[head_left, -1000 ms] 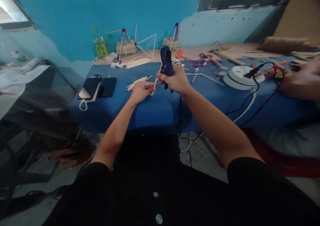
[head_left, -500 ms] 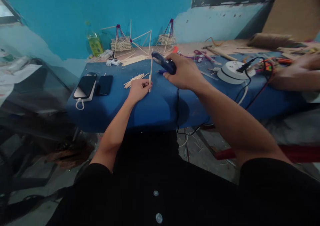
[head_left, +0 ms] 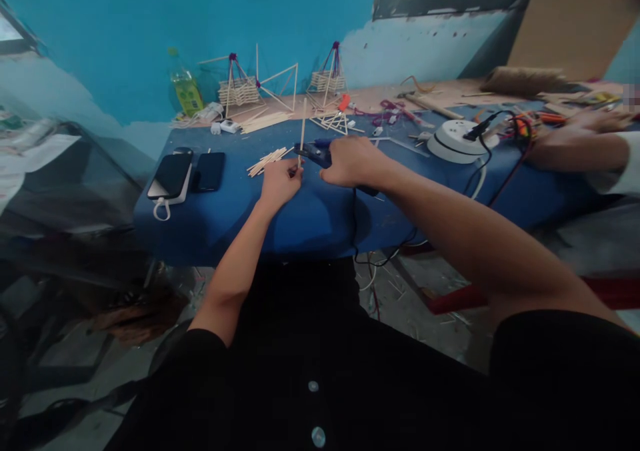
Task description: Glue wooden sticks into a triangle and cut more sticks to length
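- While my left hand (head_left: 280, 183) pinches a stick (head_left: 302, 131) upright on the blue table (head_left: 225, 211), my right hand (head_left: 353, 162) is wrapped around the glue gun (head_left: 313, 151), its nozzle pointing left at the foot of that stick
- From the head view I judge the work as early: one stick stands under the nozzle, and whether glue is out yet I cannot tell
- A loose pile of sticks (head_left: 267, 160) lies just behind my left hand, unused; a flat stick frame (head_left: 333, 123) lies farther back
- Finished-looking stick baskets (head_left: 239, 91) stand at the far edge by the wall, near a green bottle (head_left: 185, 88)
- Both my arms reach forward and converge; the hands sit close together but apart, left fingers clamped on the stick low down, right knuckles up, wrist low over the table
- Two phones (head_left: 193, 172) lie to the left; a round socket reel (head_left: 454, 141) with cables sits to the right
- Another person's hand (head_left: 590, 121) rests on the table at far right
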`<state>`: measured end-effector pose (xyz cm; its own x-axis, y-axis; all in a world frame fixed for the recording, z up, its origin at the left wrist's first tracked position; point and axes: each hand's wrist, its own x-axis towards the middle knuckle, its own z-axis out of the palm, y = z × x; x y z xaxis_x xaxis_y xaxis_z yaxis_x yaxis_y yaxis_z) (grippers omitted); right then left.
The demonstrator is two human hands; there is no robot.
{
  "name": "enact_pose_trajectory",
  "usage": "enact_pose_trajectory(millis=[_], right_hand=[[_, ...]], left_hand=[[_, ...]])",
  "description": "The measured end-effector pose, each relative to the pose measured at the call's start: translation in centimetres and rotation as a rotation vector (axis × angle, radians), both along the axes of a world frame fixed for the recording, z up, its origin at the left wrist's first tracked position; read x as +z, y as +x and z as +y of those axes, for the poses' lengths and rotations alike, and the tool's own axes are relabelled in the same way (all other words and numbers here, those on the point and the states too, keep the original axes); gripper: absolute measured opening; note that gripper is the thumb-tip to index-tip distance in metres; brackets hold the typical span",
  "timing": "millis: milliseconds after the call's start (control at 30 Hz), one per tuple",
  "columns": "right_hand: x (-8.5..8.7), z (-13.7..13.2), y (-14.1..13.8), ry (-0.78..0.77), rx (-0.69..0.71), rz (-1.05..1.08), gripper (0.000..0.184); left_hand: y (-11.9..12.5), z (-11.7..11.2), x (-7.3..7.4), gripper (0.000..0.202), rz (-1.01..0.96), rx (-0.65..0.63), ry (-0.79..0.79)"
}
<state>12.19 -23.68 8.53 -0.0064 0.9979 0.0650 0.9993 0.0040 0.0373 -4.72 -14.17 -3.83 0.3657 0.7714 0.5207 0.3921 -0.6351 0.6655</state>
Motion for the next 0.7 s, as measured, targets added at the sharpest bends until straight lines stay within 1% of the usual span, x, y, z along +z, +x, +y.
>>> enact_pose_trajectory(millis=[100,200,300,367,467,533,633,700], right_hand=[[-0.3,0.8,0.6,0.027,0.019,0.044,0.026],[-0.6,1.7,1.7,0.081,0.025,0.181,0.019],[-1.0,2.5,2.5,0.111,0.029,0.321,0.023],[-1.3,3.0,2.6,0.105,0.022,0.359,0.025],[-1.6,3.6,2.4,0.088,0.003,0.355,0.028],[-1.5,3.9,2.2,0.087,0.003,0.319,0.033],[-1.2,4.1,2.3,0.125,-0.008,0.302,0.045],[-1.0,4.2,2.6,0.151,-0.009,0.311,0.050]], left_hand=[[0.0,-0.2,0.2,0.027,0.013,-0.004,0.000],[0.2,-0.3,0.6,0.024,0.030,-0.004,-0.008],[0.5,-0.1,0.9,0.018,0.030,-0.031,0.005],[0.7,-0.1,1.1,0.014,0.052,-0.036,0.023],[0.7,-0.2,1.3,0.018,0.102,-0.010,0.043],[0.7,-0.5,1.4,0.016,0.100,0.004,0.040],[0.7,-0.8,1.4,0.015,0.067,0.009,0.012],[0.8,-0.9,1.3,0.017,0.060,0.005,-0.007]])
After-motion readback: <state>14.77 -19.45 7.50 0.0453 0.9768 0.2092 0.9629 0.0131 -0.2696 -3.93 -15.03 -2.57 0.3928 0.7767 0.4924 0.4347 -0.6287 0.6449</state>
